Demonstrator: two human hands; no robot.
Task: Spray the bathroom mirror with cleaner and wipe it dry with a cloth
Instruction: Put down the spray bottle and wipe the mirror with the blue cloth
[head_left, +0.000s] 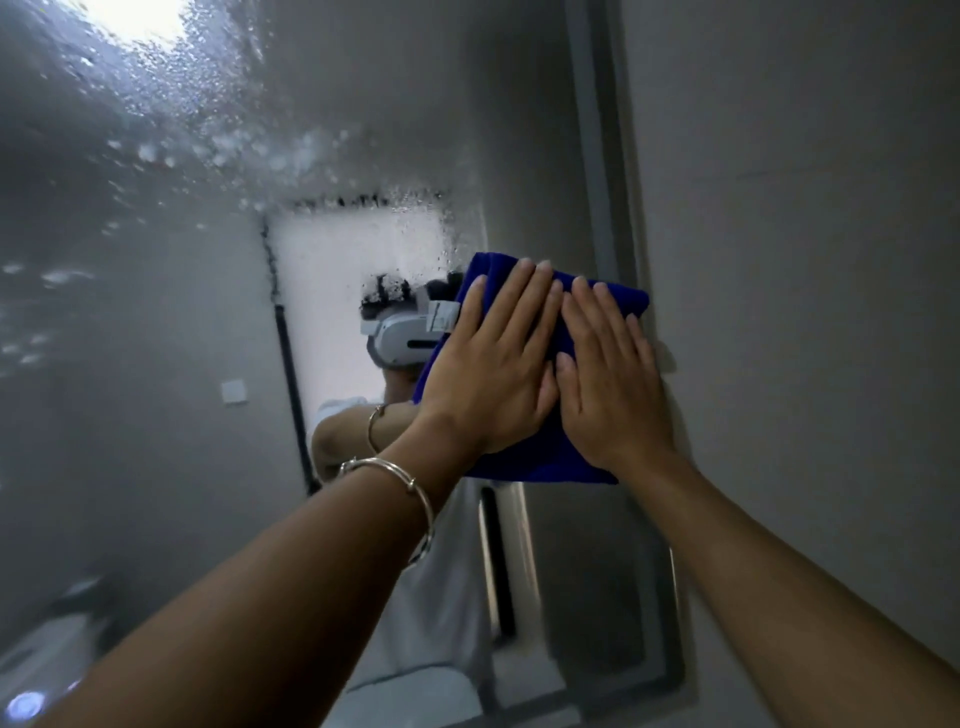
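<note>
We have both hands flat on the folded blue cloth (524, 462), the left hand (488, 364) and the right hand (613, 374) side by side. Their fingers are straight and relaxed, gripping nothing, simply pressing the cloth against the bathroom mirror (208, 364) close to its right edge, just beside the grey wall (805, 260). Above and to the left, the glass is covered in cleaner droplets (234, 145) and foamy streaks, a white headset (410, 332) shows in the reflection just left of the cloth, and a silver bangle (410, 499) circles the left wrist.
</note>
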